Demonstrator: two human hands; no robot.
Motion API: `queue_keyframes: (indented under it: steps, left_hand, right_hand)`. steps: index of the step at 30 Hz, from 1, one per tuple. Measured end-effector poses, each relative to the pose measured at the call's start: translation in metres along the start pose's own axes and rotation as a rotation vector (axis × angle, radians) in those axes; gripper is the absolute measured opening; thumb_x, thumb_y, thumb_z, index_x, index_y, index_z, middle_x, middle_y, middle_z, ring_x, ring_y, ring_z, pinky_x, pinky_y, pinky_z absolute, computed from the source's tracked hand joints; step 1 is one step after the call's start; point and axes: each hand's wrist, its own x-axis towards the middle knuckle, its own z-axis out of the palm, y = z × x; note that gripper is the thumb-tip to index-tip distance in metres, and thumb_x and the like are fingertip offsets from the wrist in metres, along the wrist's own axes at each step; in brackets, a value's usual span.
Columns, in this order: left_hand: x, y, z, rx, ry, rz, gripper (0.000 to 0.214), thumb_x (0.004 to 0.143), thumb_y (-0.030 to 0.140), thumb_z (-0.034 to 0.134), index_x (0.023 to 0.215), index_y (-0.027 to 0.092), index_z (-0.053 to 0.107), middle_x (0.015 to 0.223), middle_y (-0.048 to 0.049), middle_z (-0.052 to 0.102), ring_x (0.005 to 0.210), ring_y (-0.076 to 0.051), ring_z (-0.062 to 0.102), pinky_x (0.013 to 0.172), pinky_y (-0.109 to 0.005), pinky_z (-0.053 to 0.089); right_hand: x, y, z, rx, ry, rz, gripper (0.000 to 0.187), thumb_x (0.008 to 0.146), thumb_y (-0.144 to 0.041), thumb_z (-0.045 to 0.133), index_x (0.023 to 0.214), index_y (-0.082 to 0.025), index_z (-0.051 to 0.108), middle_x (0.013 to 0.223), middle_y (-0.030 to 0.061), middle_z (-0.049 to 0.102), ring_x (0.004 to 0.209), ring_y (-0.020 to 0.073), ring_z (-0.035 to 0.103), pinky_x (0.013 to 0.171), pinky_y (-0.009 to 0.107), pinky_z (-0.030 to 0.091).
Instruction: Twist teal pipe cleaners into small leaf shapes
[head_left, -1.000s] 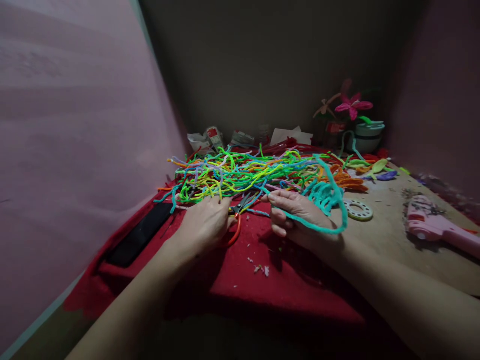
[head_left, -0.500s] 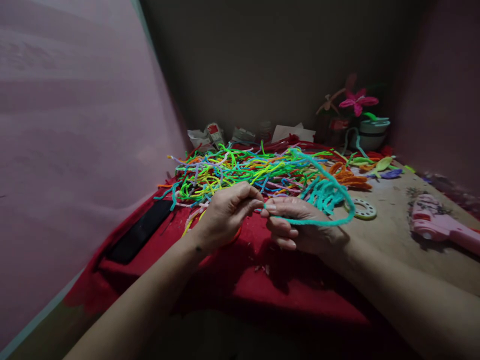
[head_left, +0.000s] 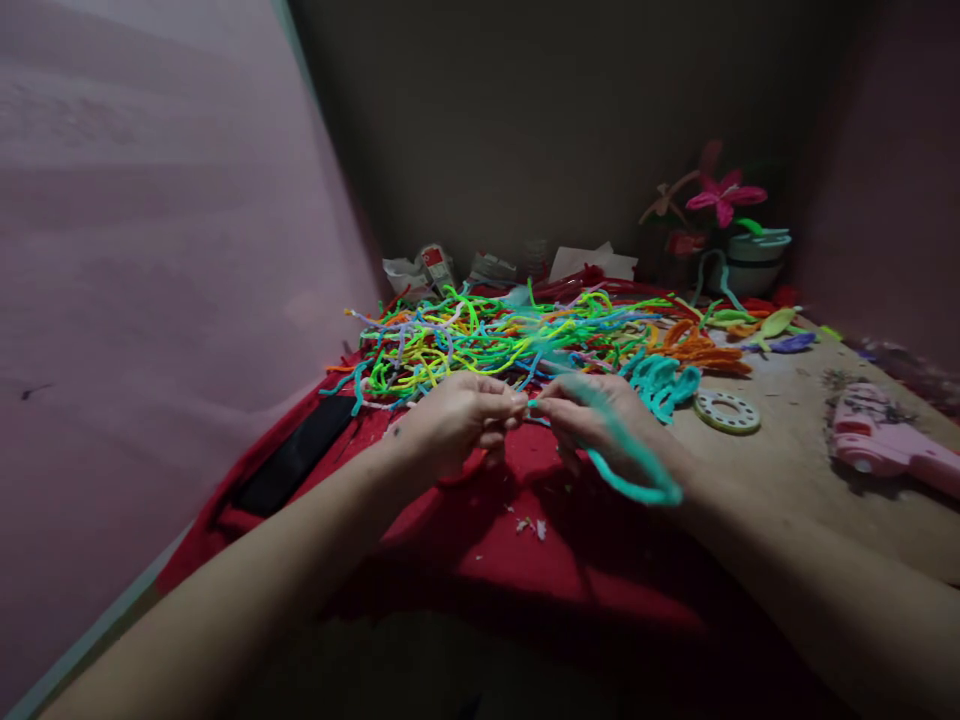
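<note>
Between my two hands runs a turquoise pipe cleaner, pinched near one end. My left hand is closed, thumb and forefinger on its tip. My right hand pinches it a short way along, fingertips almost meeting the left ones. The rest of the pipe cleaner bends in a loop over my right wrist, and its free end is smeared by motion. Just behind my right hand lies a bundle of looped turquoise pipe cleaners. A heap of many-coloured pipe cleaners spreads beyond both hands.
A black phone lies on the red cloth at left. To the right are a round holed disc, orange pipe cleaner loops and a pink glue gun. A pot with a pink flower stands at the back.
The turquoise pipe cleaner's loop has swung down and left, its free end now blurred. My right hand has turned knuckles-up, and the left hand's fingers have shifted on the tip.
</note>
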Motion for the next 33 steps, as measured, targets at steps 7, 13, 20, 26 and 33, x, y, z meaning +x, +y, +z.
queue_keyframes:
  steps: [7,13,20,26,33]
  left_hand:
    - [-0.016,-0.015,0.002,1.148,0.341,0.917,0.016,0.086,0.018,0.042,0.096,0.014,0.053,0.089,-0.0062,0.056,0.080,-0.013,0.052,0.071,-0.025,0.043]
    - [-0.025,-0.010,0.002,1.633,0.250,1.033,0.025,0.089,0.016,0.032,0.090,0.011,0.057,0.079,-0.0072,0.055,0.073,-0.015,0.049,0.064,-0.027,0.041]
    - [-0.018,-0.007,-0.004,0.718,0.040,0.274,0.017,0.077,0.023,0.043,0.065,0.014,0.053,0.059,-0.0011,0.046,0.049,-0.010,0.040,0.049,-0.025,0.037]
    - [-0.011,-0.017,-0.012,-0.255,-0.209,-0.140,0.009,0.066,0.021,0.050,0.062,0.014,0.046,0.050,0.0068,0.036,0.033,0.000,0.012,0.034,-0.019,0.029]
    - [-0.028,-0.015,0.004,0.471,0.258,0.464,0.015,0.079,0.026,0.052,0.088,0.015,0.054,0.069,-0.0009,0.055,0.060,-0.010,0.052,0.054,-0.022,0.042]
  right_hand:
    - [0.002,0.000,0.000,0.495,-0.139,0.280,0.013,0.066,-0.023,0.062,0.062,-0.016,0.051,0.036,-0.0098,0.034,0.028,0.0029,0.022,0.028,0.017,0.031]
    - [0.002,0.005,-0.003,0.503,-0.256,0.348,0.013,0.066,-0.022,0.062,0.063,-0.017,0.050,0.037,-0.0099,0.035,0.029,0.0032,0.022,0.028,0.017,0.032]
    - [-0.003,0.005,0.003,0.031,-0.220,0.053,0.013,0.070,-0.022,0.056,0.058,-0.016,0.055,0.039,-0.0068,0.039,0.034,0.0055,0.034,0.035,0.019,0.029]
    - [-0.010,-0.002,0.005,-0.217,-0.117,-0.178,0.010,0.070,-0.013,0.054,0.061,-0.016,0.057,0.049,-0.0045,0.047,0.046,0.0063,0.041,0.045,0.019,0.032]
    - [-0.003,0.010,0.005,0.321,-0.241,0.186,0.014,0.071,-0.027,0.058,0.063,-0.017,0.052,0.037,-0.0078,0.042,0.026,0.0073,0.038,0.027,0.019,0.031]
